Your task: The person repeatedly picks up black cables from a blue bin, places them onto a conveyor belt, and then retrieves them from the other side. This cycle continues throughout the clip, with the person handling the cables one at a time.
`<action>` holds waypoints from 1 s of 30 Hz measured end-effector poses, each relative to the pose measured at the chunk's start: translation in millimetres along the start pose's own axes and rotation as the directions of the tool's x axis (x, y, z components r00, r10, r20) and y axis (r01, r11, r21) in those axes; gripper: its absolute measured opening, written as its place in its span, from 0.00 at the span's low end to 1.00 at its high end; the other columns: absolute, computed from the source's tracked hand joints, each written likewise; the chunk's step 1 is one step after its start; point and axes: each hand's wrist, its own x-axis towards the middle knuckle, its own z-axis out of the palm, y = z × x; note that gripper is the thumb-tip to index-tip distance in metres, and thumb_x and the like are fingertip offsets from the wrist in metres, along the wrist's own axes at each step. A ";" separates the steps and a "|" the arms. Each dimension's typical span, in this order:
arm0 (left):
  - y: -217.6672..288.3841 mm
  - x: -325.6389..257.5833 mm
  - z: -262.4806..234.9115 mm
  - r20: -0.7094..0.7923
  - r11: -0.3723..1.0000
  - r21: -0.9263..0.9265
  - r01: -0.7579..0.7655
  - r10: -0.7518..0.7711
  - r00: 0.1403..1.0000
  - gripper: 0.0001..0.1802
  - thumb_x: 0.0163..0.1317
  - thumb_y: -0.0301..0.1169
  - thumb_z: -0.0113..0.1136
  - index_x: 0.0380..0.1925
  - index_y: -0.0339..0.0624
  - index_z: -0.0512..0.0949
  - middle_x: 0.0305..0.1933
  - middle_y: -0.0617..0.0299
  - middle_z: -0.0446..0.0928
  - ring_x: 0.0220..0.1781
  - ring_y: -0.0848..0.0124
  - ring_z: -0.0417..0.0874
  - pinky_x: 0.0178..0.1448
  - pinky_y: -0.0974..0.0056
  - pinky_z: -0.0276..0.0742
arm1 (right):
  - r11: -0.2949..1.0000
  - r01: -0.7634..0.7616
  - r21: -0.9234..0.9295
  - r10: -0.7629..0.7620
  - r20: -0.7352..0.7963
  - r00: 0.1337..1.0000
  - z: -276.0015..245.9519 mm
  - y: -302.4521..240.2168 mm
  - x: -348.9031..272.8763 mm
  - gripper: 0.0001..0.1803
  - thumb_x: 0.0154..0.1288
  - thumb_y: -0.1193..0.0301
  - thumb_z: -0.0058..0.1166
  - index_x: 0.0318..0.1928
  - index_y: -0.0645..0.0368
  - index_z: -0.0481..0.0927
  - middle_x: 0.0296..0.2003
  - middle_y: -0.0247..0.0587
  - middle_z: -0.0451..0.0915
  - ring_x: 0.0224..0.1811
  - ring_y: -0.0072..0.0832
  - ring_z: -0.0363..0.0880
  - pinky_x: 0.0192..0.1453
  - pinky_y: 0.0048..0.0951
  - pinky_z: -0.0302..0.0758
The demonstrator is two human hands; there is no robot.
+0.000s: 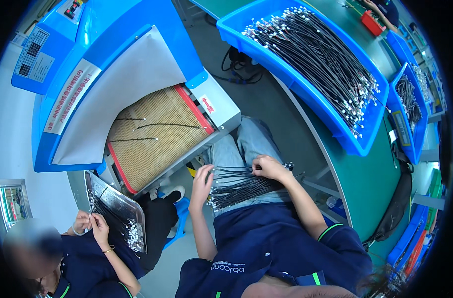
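Observation:
A bundle of thin black cables point(241, 189) with small connectors at both ends lies across my lap. At its left end, my left hand point(202, 187) has its fingers curled in at the connector ends, closed on a cable there. My right hand point(271, 168) reaches over the upper right part of the bundle, thumb and fingers pinched together on a cable. The other cables rest loosely beneath, side by side. Exactly how many strands each hand grips is too small to tell.
Ahead left stands a blue machine point(162, 25) with a mesh conveyor belt point(157, 111) carrying several cables. A blue bin point(358, 149) full of cables sits on the green table point(368, 184) at right. A co-worker's hands point(92, 223) hold a cable above a metal tray point(141, 218).

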 end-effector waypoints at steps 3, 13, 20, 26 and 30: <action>-7.5 -2.2 13.2 0.069 0.999 0.035 -0.018 0.015 0.997 0.17 0.65 0.27 0.50 0.54 0.41 0.73 0.60 0.50 0.69 0.64 0.55 0.68 0.67 0.57 0.62 | 0.997 0.040 0.072 -0.040 -0.004 0.999 -3.0 4.8 -3.5 0.08 0.52 0.70 0.61 0.31 0.60 0.78 0.33 0.47 0.80 0.40 0.44 0.78 0.46 0.39 0.72; -14.2 21.6 56.1 0.363 0.980 0.196 -0.032 -0.042 0.931 0.19 0.69 0.43 0.45 0.44 0.43 0.80 0.57 0.54 0.73 0.64 0.59 0.67 0.73 0.43 0.46 | 0.995 -0.023 0.099 0.035 -0.122 0.992 -40.9 6.0 -32.8 0.05 0.60 0.73 0.54 0.36 0.61 0.77 0.35 0.48 0.79 0.41 0.45 0.78 0.45 0.39 0.72; 18.2 -1.1 55.0 0.448 0.993 0.104 -0.053 0.001 0.894 0.14 0.65 0.38 0.53 0.38 0.41 0.83 0.46 0.53 0.79 0.52 0.57 0.76 0.62 0.54 0.66 | 0.998 -0.065 0.027 0.070 -0.475 0.877 -69.1 -11.5 -40.9 0.08 0.62 0.77 0.51 0.42 0.61 0.78 0.35 0.48 0.76 0.40 0.47 0.77 0.44 0.39 0.73; 22.1 -6.4 67.8 0.386 0.979 0.120 -0.162 0.105 0.917 0.13 0.63 0.37 0.55 0.39 0.40 0.81 0.41 0.53 0.80 0.47 0.54 0.77 0.55 0.55 0.70 | 0.993 0.114 0.038 -0.091 -0.381 0.920 -59.2 -20.7 -12.8 0.09 0.63 0.73 0.51 0.43 0.57 0.79 0.38 0.47 0.78 0.41 0.47 0.78 0.45 0.41 0.74; 19.7 -4.3 70.5 0.319 0.971 0.165 -0.172 0.112 0.941 0.15 0.63 0.38 0.56 0.42 0.39 0.80 0.44 0.52 0.79 0.49 0.54 0.77 0.56 0.56 0.70 | 0.992 0.124 0.034 -0.106 -0.333 0.937 -53.6 -20.4 -2.3 0.09 0.63 0.72 0.51 0.43 0.57 0.80 0.38 0.47 0.78 0.41 0.45 0.78 0.46 0.40 0.75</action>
